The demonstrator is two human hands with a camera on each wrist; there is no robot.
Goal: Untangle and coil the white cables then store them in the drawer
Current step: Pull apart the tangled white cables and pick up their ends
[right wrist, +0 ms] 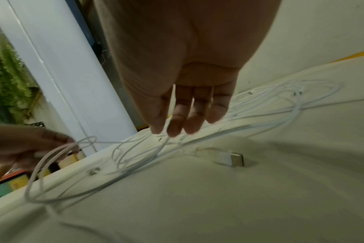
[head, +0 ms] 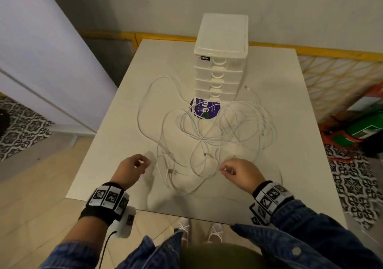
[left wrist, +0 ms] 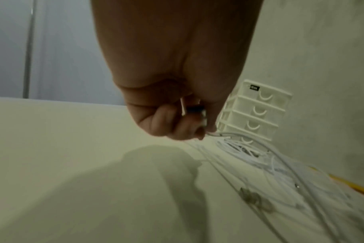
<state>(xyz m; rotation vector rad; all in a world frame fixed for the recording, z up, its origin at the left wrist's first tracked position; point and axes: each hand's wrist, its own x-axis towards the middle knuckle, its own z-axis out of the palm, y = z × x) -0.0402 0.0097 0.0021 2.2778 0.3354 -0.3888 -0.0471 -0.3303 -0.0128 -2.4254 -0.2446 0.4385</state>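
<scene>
A pale square worktop [head: 116, 136] is seen from above, and at its far middle a white drawer unit [head: 221, 61] is stood upright, with all of its stacked drawers seen shut. Just in front of the unit a purple round sticker [head: 207, 108] is laid flat on the worktop, partly crossed by cable loops. The white cables [head: 209, 136] are spread in a loose, overlapping tangle across the middle of the worktop, from the foot of the drawer unit down to the near edge between the two hands. The left hand [head: 129, 170] is held over the near left part of the worktop, and its fingers [left wrist: 172, 125] are curled around a white strand and what looks like a plug end; the exact hold is blurred. The right hand [head: 241, 172] is held at the near right of the tangle, with a thin strand pinched between its fingers [right wrist: 175, 121] and thumb. A white connector [right wrist: 231, 159] is laid flat on the worktop just below the right hand, untouched.
</scene>
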